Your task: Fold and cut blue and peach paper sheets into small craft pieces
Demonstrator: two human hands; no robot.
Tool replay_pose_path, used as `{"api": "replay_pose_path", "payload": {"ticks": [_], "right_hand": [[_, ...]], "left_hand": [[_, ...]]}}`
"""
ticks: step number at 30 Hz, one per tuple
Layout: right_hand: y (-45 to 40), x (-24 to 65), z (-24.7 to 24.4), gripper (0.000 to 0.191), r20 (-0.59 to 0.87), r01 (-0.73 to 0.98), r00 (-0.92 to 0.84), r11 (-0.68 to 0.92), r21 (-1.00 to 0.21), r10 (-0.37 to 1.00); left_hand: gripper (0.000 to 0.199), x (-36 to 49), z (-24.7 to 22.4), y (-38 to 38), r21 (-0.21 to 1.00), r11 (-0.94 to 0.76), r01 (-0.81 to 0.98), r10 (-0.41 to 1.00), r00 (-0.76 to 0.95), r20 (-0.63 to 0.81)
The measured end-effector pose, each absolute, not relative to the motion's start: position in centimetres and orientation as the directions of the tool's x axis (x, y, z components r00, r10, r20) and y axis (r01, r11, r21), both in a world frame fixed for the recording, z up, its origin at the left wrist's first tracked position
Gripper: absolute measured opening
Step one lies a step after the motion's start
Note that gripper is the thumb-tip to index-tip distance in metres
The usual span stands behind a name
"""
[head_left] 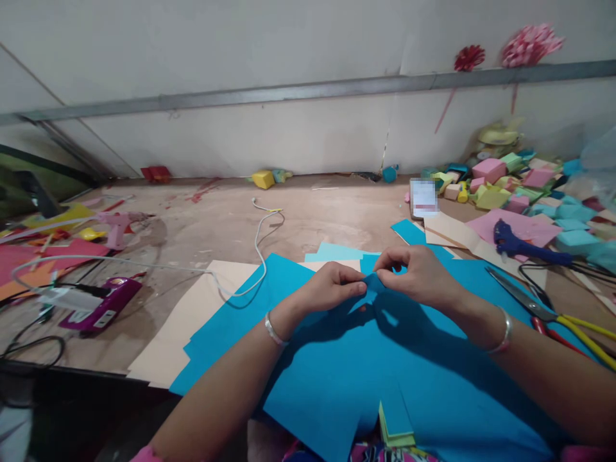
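Between both hands is a small piece of blue paper [373,286], pinched at its edges just above larger blue sheets [327,372]. My left hand [334,287] grips its left side with thumb and fingers pressed together. On the other side, my right hand [414,274] pinches the upper right part. The small piece looks bent or folded, but its exact shape blends into the blue behind it. A little stack of blue and yellow-green paper [395,420] lies close to my body.
Scissors [543,311] with yellow handles lie right, beside a dark blue glue gun [522,244] and piled paper boxes [520,179]. A phone [424,197] is behind my right hand. On the left are a pink glue gun [115,226], purple power strip [106,305] and white cable [260,234].
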State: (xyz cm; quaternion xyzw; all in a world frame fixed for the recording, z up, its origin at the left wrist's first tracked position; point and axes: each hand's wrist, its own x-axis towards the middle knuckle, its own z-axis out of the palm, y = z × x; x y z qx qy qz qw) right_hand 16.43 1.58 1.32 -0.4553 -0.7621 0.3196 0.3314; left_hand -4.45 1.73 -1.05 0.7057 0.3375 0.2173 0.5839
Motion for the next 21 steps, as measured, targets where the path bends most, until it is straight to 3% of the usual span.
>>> {"api": "replay_pose_path", "payload": {"ticks": [8, 21], "right_hand": [[2.0, 16.2, 1.0, 0.012, 0.211, 0.403, -0.326, 0.338, -0.85, 0.921], [2.1, 16.0, 0.2, 0.009, 0.235, 0.359, -0.271, 0.324, -0.875, 0.933]], "left_hand": [[0.03, -3.9, -1.9, 1.5, 0.938, -0.25, 0.239, 0.86, 0.5, 0.101], [0.029, -3.8, -2.0, 1.4, 0.831, -0.398, 0.388, 0.857, 0.48, 0.187]]}}
